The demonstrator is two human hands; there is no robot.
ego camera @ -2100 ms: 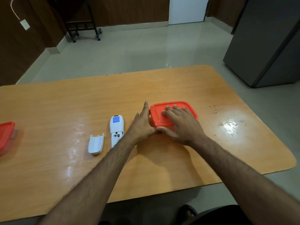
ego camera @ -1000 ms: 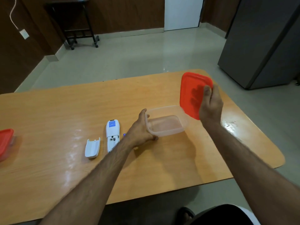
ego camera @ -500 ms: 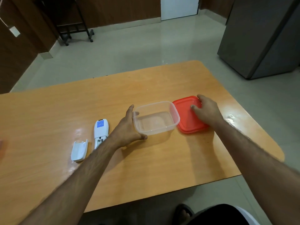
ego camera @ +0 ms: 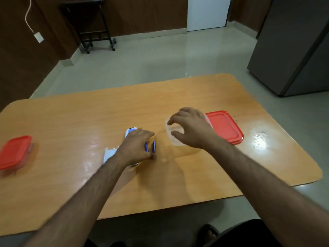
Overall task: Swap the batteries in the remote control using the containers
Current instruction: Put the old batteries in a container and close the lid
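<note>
Fingers: left hand (ego camera: 137, 147) curled over two blue batteries (ego camera: 154, 146), grasp unclear; right hand (ego camera: 192, 129) spread, released, over clear container (ego camera: 175, 139) | orange surface (ego camera: 89, 175), grey tiled floor (ego camera: 151, 65)

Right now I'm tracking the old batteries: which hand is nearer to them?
Left. The left hand is right over the batteries; the right hand hovers over the clear container beside them.

I'm seeing white remote (ego camera: 131, 131) lying face-down w/ cover (ego camera: 110, 154) off beside it, two blue batteries (ego camera: 154, 146) lying alongside, clear tub (ego camera: 175, 139) sitting open, red lid (ego camera: 224, 127) lying flat just right.
</note>
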